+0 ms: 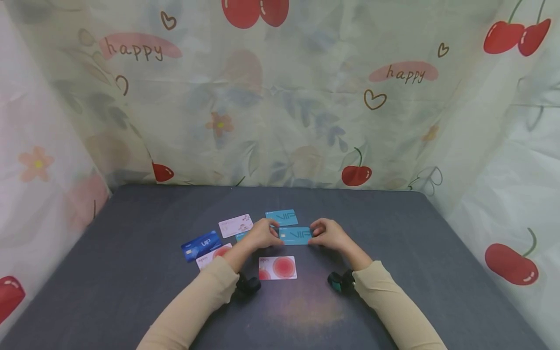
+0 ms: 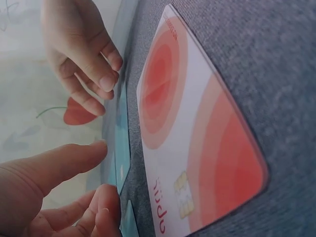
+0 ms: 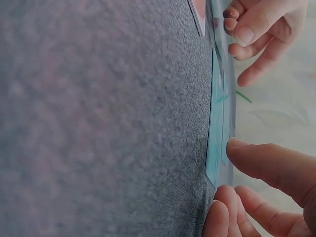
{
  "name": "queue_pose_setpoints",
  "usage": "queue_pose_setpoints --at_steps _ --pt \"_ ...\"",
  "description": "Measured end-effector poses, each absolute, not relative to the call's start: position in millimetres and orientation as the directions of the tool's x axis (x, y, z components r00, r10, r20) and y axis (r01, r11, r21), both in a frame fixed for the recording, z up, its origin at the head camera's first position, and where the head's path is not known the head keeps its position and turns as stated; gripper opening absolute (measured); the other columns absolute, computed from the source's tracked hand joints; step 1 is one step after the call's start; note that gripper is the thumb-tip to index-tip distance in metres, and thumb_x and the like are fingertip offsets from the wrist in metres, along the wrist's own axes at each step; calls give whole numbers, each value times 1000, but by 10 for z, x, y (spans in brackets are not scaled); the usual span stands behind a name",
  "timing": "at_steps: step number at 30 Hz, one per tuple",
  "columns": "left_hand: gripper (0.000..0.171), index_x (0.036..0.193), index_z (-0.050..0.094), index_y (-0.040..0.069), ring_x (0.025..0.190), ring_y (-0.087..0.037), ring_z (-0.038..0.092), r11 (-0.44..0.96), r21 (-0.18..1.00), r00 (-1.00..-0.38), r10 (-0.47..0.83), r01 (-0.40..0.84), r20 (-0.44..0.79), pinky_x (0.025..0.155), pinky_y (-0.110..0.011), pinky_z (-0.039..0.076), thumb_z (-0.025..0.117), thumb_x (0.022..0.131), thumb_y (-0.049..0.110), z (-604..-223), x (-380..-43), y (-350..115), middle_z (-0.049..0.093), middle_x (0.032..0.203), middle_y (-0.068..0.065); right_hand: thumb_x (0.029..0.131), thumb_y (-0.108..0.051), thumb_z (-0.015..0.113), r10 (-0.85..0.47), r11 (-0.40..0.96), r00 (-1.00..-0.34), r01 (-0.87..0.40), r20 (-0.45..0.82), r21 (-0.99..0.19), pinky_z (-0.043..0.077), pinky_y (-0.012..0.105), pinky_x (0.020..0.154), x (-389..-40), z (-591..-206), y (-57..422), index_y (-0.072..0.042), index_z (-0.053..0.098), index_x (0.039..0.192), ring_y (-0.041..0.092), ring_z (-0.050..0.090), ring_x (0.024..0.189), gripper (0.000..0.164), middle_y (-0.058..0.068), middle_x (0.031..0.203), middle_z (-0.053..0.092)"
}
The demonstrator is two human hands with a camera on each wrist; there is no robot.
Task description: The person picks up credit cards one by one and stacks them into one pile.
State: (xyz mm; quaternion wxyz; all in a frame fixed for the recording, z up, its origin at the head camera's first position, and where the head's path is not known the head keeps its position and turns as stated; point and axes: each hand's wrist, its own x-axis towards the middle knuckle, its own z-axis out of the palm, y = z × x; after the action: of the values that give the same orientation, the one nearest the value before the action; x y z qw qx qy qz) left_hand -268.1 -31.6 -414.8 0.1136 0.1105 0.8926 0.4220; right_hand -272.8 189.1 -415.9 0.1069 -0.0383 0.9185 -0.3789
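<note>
Thumb and fingers stand apart on both the left hand [image 1: 260, 235] and the right hand [image 1: 329, 235], with a modest gap, one hand at each end of the middle teal card [image 1: 295, 236]. That card lies flat on the dark grey table [image 1: 385, 221], its chip toward the left; whether any fingertip touches its edges, I cannot tell.

Just beyond it, slightly to the left, lies the far teal card [image 1: 281, 217], also flat. Part of another teal card [image 1: 240, 236] shows left of the left hand, which hides the rest. Beside that, farther back, is a pale pink card [image 1: 235, 225], set at a slant.

Farther left, a dark blue card [image 1: 201, 245] lies tilted, with a slanted red-circle card [image 1: 212, 257] on its near side, partly covered by the left arm. On the near side of the middle teal card, apart from it and between the wrists, lies a straight red-circle card [image 1: 277, 268]. Both arms wear beige sleeves [image 1: 192, 301]. Behind the table hangs a cherry-print cloth [image 1: 280, 112].
</note>
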Motion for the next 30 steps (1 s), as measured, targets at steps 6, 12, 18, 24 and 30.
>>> queue_pose_setpoints --at_steps 6,12,18,24,30 --pt "51 114 60 -2 57 -8 51 627 773 -955 275 94 -108 55 -18 40 79 68 11 -4190 -2726 -291 64 78 -7 74 -12 77 -135 721 -975 25 -175 -693 43 24 66 -2753 -4157 1877 0 60 111 17 52 77 42 10 89 60" --pt "52 114 59 -2 52 -6 49 633 770 -955 269 80 -122 52 -17 38 79 68 12 -4206 -2753 -284 62 74 -5 74 -13 77 -136 728 -974 26 -181 -685 44 25 70 -2776 -4158 1872 -1 60 111 18 52 81 43 11 92 60" --pt "53 114 59 -2 53 -7 50 647 759 -956 262 73 -132 52 -17 39 80 68 12 -4200 -2762 -272 62 73 -5 74 -13 78 -147 741 -970 20 -191 -672 45 26 71 -2790 -4173 1874 0 59 113 19 52 82 45 12 93 60" --pt "52 112 60 -2 55 -8 51 661 746 -959 252 75 -127 55 -18 40 81 66 12 -4198 -2766 -265 62 73 -5 73 -13 78 -159 752 -967 13 -200 -659 46 28 73 -2812 -4169 1869 1 58 114 20 53 85 48 13 96 60" --pt "50 111 61 -2 58 -10 51 669 740 -958 253 70 -137 57 -19 40 80 67 11 -4184 -2754 -257 60 72 -5 72 -13 79 -168 761 -966 0 -198 -649 45 29 74 -2829 -4172 1865 1 59 114 20 52 85 48 13 95 60"
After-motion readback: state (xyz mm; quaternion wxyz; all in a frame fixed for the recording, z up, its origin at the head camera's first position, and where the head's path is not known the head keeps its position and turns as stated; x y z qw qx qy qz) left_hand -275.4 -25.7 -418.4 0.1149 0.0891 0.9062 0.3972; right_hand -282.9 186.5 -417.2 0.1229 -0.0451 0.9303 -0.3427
